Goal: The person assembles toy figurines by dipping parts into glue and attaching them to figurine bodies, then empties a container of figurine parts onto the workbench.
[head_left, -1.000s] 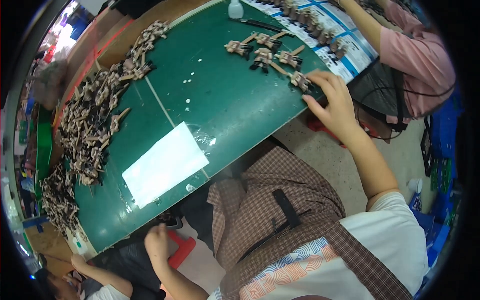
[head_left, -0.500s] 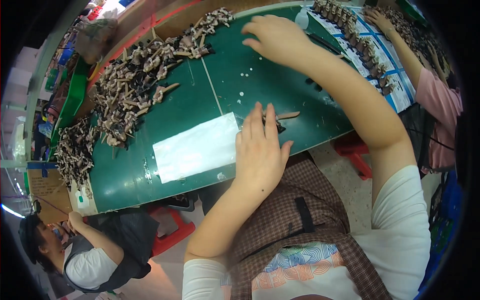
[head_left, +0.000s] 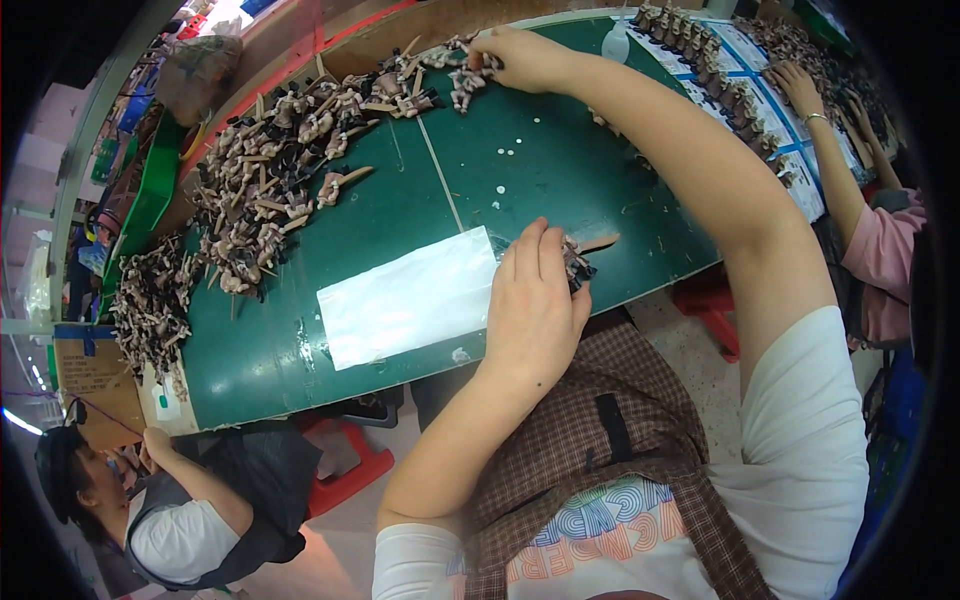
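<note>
The small dark part on a stick (head_left: 580, 258) lies at the near edge of the green table (head_left: 520, 170), its stick pointing right, away from the left hand (head_left: 530, 305). That hand lies flat with fingers together, fingertips pressing the part's left end; nothing is grasped. The right hand (head_left: 525, 58) is far up the table, fingers pinched on a part at the pile (head_left: 290, 170) (so the left is much nearer). A white sheet (head_left: 405, 298) lies just left.

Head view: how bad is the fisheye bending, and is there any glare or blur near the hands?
Head view: the green table edges bow strongly toward the black rim; the white sheet shows mild glare; the left hand and right hand are sharp; the small parts pile is slightly soft.
</note>
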`<state>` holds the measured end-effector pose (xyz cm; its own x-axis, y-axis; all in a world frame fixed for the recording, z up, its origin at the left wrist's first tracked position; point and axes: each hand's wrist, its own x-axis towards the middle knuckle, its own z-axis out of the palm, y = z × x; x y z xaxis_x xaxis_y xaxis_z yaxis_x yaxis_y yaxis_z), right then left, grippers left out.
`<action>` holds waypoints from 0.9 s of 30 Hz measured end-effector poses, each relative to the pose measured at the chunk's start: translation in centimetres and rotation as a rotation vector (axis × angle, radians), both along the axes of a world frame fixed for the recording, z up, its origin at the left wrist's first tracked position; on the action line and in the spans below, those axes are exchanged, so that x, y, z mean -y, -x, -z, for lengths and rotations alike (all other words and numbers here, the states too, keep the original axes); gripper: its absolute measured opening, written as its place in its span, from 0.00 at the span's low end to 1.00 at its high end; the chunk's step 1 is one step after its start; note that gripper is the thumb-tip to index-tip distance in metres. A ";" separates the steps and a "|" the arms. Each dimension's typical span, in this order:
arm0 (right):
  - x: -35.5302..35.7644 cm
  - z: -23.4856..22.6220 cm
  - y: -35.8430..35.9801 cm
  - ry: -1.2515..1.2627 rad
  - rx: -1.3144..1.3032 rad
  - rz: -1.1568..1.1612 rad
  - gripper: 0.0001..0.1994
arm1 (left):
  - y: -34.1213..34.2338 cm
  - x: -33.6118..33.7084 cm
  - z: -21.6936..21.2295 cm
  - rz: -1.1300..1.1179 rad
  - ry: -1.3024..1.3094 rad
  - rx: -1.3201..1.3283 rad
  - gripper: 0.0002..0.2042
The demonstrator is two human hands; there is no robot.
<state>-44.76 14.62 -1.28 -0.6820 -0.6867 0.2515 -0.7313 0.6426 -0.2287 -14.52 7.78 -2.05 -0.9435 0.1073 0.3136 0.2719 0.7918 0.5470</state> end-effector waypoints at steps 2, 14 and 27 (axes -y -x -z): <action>-2.0 -0.3 -2.7 -0.011 0.045 -0.053 0.13 | -1.0 0.2 -0.2 0.058 -0.139 -0.046 0.28; -2.5 0.5 -10.2 -0.114 -0.336 -0.114 0.21 | -11.5 2.6 -1.8 0.108 -0.605 0.327 0.31; -10.1 0.1 -19.5 0.250 -0.070 -0.100 0.08 | -16.1 4.5 -0.5 -0.035 -0.876 0.339 0.31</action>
